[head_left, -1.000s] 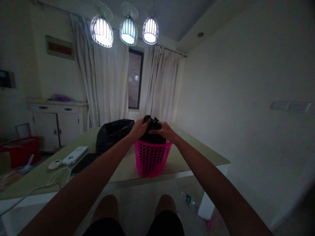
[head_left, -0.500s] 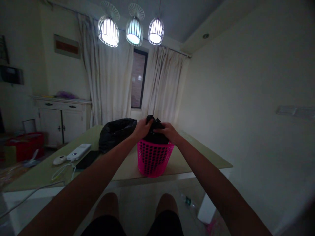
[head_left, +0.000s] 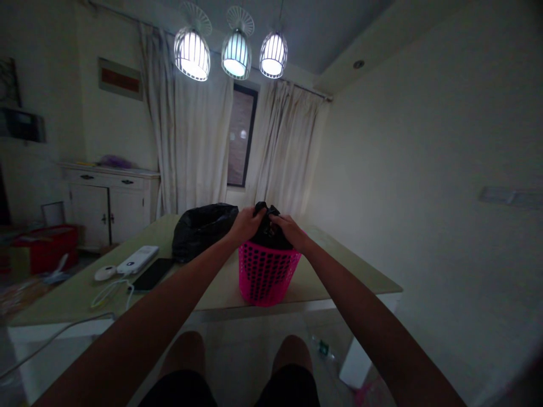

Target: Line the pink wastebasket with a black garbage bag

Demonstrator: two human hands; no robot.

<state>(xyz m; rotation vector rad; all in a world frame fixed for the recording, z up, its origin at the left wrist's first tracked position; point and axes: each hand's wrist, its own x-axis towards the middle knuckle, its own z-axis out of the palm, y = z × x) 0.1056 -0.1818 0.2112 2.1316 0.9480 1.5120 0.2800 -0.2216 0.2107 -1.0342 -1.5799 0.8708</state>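
Observation:
A bright pink perforated plastic basket (head_left: pixel 268 277) stands upright at the table's near edge. Inside it sits a black plastic bag (head_left: pixel 271 239), its gathered top rising above the rim. My left hand (head_left: pixel 248 223) is closed on the left side of that top. On the other side my right hand (head_left: pixel 290 230) pinches the bag, its fingers bent toward the left hand. Both hands are over the basket's rim. A second black plastic bag (head_left: pixel 202 230), puffed out, lies on the table just left of my left hand.
On the left of the green-topped table (head_left: pixel 348 271) lie a dark phone (head_left: pixel 151 275), a white power bank (head_left: pixel 138 259), a small round white device (head_left: pixel 105 273) and a white cable (head_left: pixel 111 293). A plastic bottle (head_left: pixel 324 347) lies on the floor. Lamps (head_left: pixel 236 54) hang above.
My right hand has shifted slightly and its fingers now curl closer to the left hand on the bag's top. The whole view has moved a little; the basket stays in place.

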